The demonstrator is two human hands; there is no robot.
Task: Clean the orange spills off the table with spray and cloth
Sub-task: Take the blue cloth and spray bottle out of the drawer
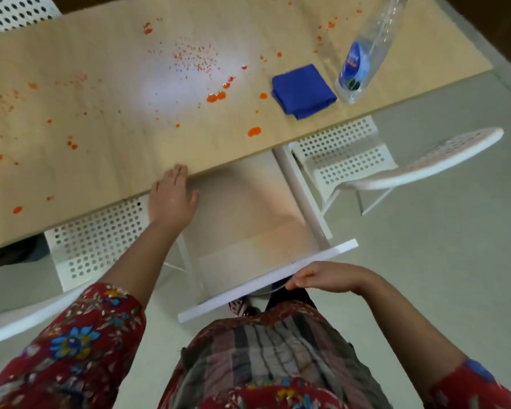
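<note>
— Where are we in the job?
— At the very start, I'd say; nothing looks wiped. The orange spills point(254, 131) lie all over the table point(101, 69). They are thickest from the middle toward the near edge and up toward the far right corner, with faint smears at the left end.
— And the hands?
— Apart. I see the left hand point(171, 199) flat on the table's near edge, fingers straight, holding nothing. The right hand point(328, 278) is curled round the thin handle on the white front of the drawer point(266, 281). That drawer stands open below the near edge, close to the person's body.
— The cleaning things?
— Both sit on the table by the right end of the near edge. The blue cloth point(304, 90) is folded, and just beside it on its right is the clear bottle point(363, 54) with a blue label. Its top runs out of frame, so I cannot tell whether it has a spray head.
— Next move?
— My guess: release the drawer, push it in, then reach the right hand to the bottle.
— Room?
— Tight low down. One white perforated chair point(348, 152) is tucked under the right end and another point(95, 240) sits under the left. Above the tabletop the reach is open, but the bottle stands near the edge and a careless sleeve could tip it.
</note>
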